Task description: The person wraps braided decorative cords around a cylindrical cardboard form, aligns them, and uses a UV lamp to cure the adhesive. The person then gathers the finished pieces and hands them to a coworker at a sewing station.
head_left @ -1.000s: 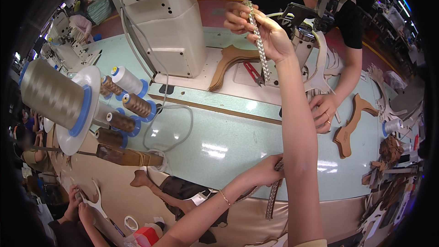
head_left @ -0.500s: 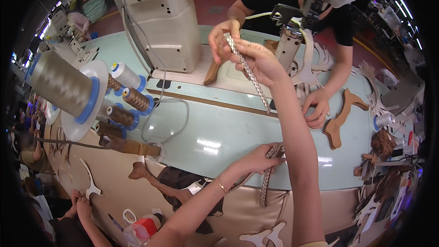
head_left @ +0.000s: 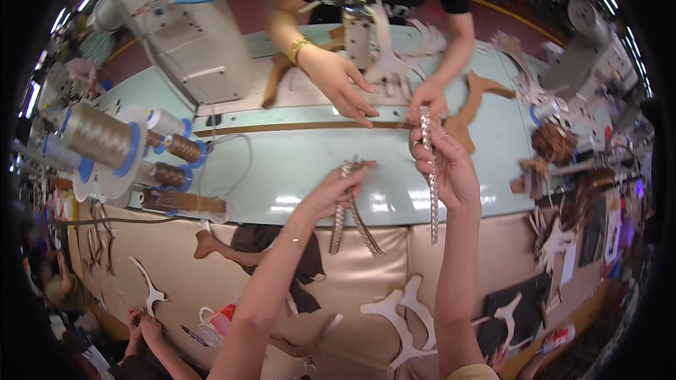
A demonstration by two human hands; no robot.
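Note:
My right hand is closed on a woven, metallic braided strip, which hangs down past my wrist. The strip's upper end reaches a co-worker's hand across the table; whether that hand grips it I cannot tell. Lower and to the left, my left hand pinches more braided strips, whose two ends dangle below the fingers over the table's near edge. The co-worker's other hand, with a bracelet at the wrist, is held out with fingers apart, close to the sewing machine's post.
A pale sewing machine stands at the far left. Thread cones and smaller spools sit before it. Brown curved pieces lie on the green tabletop. White branched cut-outs rest on the beige surface nearest me. Another person's hands are at lower left.
My right hand has come down and nearer with its strip, away from the co-worker's raised hand, which has lowered too. My left hand has shifted left and up. The whole view has turned.

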